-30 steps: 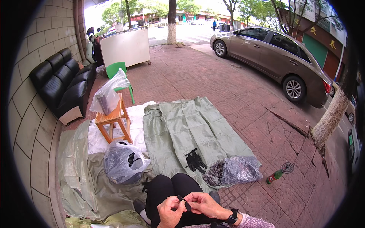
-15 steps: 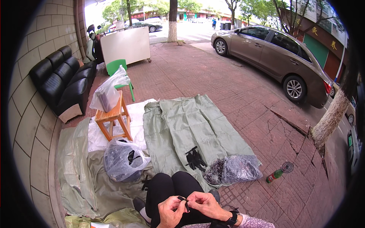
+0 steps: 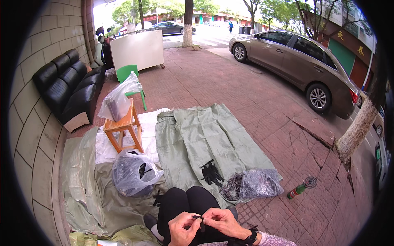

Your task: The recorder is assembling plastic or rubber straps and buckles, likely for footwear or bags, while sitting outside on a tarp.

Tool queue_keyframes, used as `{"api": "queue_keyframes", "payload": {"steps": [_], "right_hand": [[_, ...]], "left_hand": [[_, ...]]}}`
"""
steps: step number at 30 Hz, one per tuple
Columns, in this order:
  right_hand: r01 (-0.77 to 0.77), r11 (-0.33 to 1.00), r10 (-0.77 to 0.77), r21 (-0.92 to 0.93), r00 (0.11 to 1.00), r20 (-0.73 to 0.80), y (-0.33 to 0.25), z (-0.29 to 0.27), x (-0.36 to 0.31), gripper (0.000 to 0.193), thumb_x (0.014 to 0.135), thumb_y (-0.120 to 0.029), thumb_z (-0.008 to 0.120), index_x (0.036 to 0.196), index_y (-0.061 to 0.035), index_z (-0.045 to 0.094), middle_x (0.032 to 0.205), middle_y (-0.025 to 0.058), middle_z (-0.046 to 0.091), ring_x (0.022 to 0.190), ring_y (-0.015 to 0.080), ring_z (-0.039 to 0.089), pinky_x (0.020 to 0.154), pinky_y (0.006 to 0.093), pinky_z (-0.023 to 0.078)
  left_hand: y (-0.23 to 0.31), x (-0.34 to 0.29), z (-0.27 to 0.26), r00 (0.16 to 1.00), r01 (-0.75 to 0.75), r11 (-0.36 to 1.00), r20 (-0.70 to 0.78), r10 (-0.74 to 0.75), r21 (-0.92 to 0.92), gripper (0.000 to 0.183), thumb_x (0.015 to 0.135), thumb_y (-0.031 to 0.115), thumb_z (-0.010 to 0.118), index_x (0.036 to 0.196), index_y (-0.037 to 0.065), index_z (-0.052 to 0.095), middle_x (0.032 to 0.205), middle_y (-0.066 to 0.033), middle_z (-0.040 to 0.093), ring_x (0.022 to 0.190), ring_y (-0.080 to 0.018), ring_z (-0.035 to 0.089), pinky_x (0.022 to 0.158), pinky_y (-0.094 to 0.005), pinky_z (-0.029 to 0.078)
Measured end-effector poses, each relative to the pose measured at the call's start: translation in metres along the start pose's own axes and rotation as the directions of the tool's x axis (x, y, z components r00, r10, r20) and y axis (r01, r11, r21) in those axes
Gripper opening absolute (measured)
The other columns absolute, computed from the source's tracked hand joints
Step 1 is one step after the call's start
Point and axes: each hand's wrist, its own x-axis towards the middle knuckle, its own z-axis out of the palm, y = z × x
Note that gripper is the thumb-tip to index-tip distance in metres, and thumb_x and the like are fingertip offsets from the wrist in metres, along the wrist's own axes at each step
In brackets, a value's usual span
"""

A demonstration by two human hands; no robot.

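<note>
Above my black-trousered lap, my left hand pinches a small black strip between thumb and fingers. My right hand is closed against the same strip from the other side, fingertips almost touching the left ones. One end of the strip hangs down between the hands; its exact kind is too small to make out. Past my knees, a pile of similar black strips lies on the grey-green sheet. Beside it is a clear plastic bag with small dark pieces spilling at its left end.
Left of my knees sits a clear bag of dark items, with a wooden stool carrying another bag behind it. A green bottle with a coil on top stands on the paving at right. A black sofa lines the wall; a brown car is parked beyond.
My fingers have shifted slightly on the black strip, whose upper end now lies flatter. A dark car in the distance has moved to the right.
</note>
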Motion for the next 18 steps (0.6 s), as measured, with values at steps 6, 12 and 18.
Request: {"api": "queue_keyframes", "payload": {"steps": [6, 12, 18], "right_hand": [[0.012, 0.973, 0.002, -0.231, 0.998, 0.061, -0.004, -0.011, 0.002, 0.009, 0.096, -0.006, 0.065, 0.100, 0.0017, 0.067, 0.083, -0.0033, 0.063, 0.076, 0.0025, 0.053, 0.065, 0.0197, 0.044], [0.034, 0.968, -0.010, -0.249, 0.995, 0.095, -0.012, -0.004, -0.007, 0.010, 0.095, -0.007, 0.066, 0.099, 0.0024, 0.066, 0.083, -0.0019, 0.064, 0.077, 0.0036, 0.054, 0.067, 0.0207, 0.046], [0.127, 0.946, -0.146, -0.297, 0.988, -0.041, -0.022, 0.003, -0.004, 0.007, 0.092, -0.005, 0.065, 0.088, 0.0014, 0.065, 0.076, -0.0010, 0.060, 0.072, 0.0039, 0.053, 0.062, 0.0223, 0.045]], "left_hand": [[0.002, 0.001, -0.007, 0.998, 0.033, 0.999, 0.047, -0.034, 0.005, 0.008, 0.080, -0.003, 0.074, 0.085, -0.003, 0.068, 0.082, -0.0101, 0.067, 0.067, -0.0174, 0.067, 0.060, -0.0281, 0.052], [0.007, -0.008, -0.009, 0.996, -0.083, 0.995, 0.013, 0.083, 0.050, 0.011, 0.078, -0.002, 0.076, 0.084, -0.001, 0.068, 0.081, -0.0109, 0.068, 0.066, -0.0207, 0.067, 0.060, -0.0298, 0.053], [-0.012, 0.006, -0.004, 0.961, -0.278, 0.960, 0.023, 0.277, 0.036, 0.019, 0.072, -0.009, 0.074, 0.083, 0.003, 0.062, 0.076, -0.0112, 0.066, 0.065, -0.0235, 0.065, 0.059, -0.0313, 0.052]]}}
